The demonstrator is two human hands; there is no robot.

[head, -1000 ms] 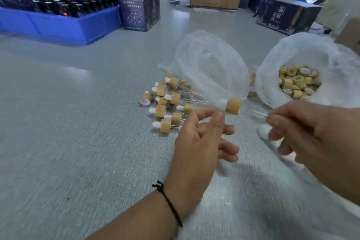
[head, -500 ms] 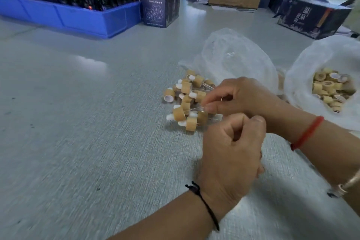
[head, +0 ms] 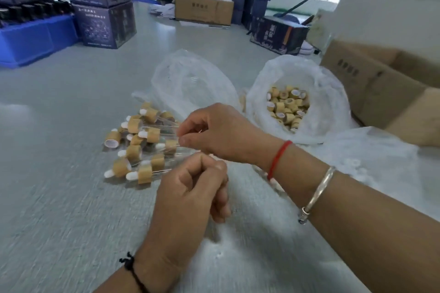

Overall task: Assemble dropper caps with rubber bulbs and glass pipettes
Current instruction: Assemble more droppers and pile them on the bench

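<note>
Grey table [head: 59, 197]: caps [head: 288, 107] inside right plastic bag [head: 333, 102].

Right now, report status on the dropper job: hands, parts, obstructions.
Left hand curled, contents hidden. Right hand pinching something thin over the finished droppers; can't confirm a pipette. Loose caps bagged to the right. Nothing blocking.

There is only one view, from a camera worn on the person's head. It looks forward and down over a grey table [head: 59, 197]. The left hand [head: 188, 195] and the right hand [head: 214, 135] are very near the lens, low in the middle. Farther away the wide angle shows a blue crate [head: 35, 40] at far left and cardboard boxes [head: 381, 83] at right.
</note>
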